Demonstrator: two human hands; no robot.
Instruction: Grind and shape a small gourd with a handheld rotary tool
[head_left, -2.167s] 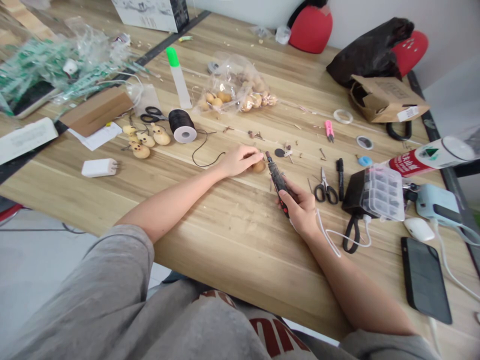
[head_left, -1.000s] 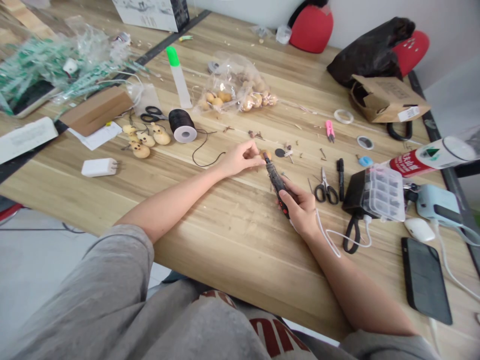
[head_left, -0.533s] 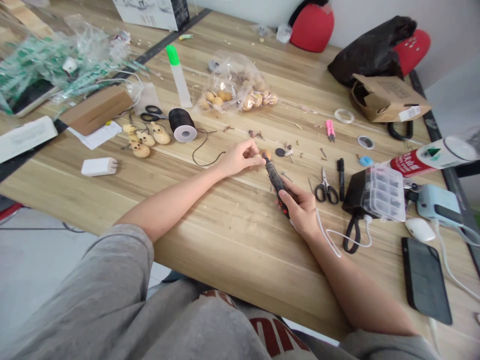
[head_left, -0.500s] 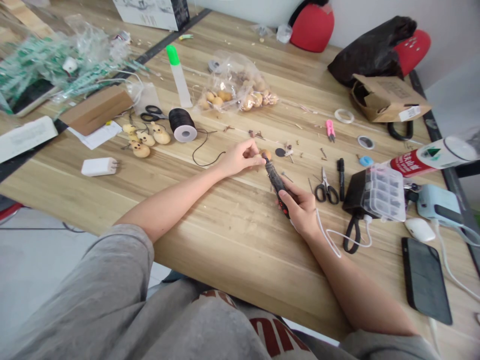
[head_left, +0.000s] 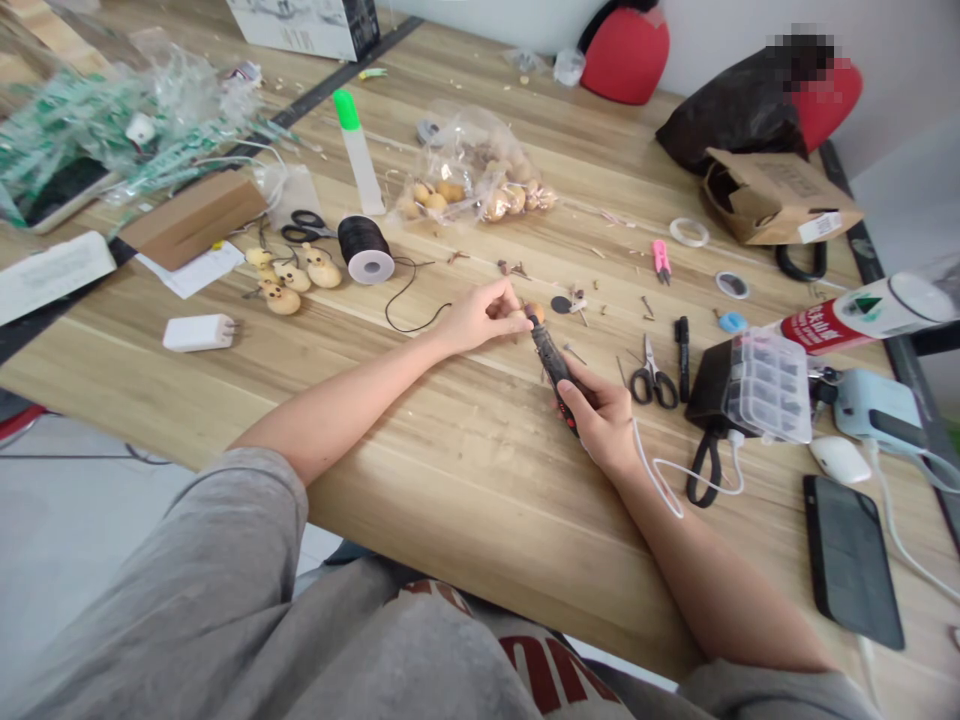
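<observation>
Between the fingertips of my left hand (head_left: pixel 484 318) is a small tan gourd (head_left: pixel 535 311), mostly hidden by the fingers. My right hand (head_left: pixel 602 412) is wrapped round a dark rotary tool (head_left: pixel 553 358), its head pointing up and left against or very near the gourd; contact cannot be made out. A white cable (head_left: pixel 664 480) runs by my right wrist. Several finished-looking little gourds (head_left: pixel 289 280) with drawn faces and cords lie to the left. Behind my hands, clear bags (head_left: pixel 480 165) hold more gourds.
A black cord spool (head_left: pixel 365 250) stands left of my hands, near black scissors (head_left: pixel 307 226). On the right lie other scissors (head_left: pixel 654 375), a black marker (head_left: pixel 682 358), a clear compartment box (head_left: pixel 772 385) and a phone (head_left: pixel 853 560). Small bits and a black disc (head_left: pixel 560 304) lie just beyond my hands.
The gourd and the tool's head have shifted very slightly at my left fingertips. Both arms and the other things on the table stay where they were.
</observation>
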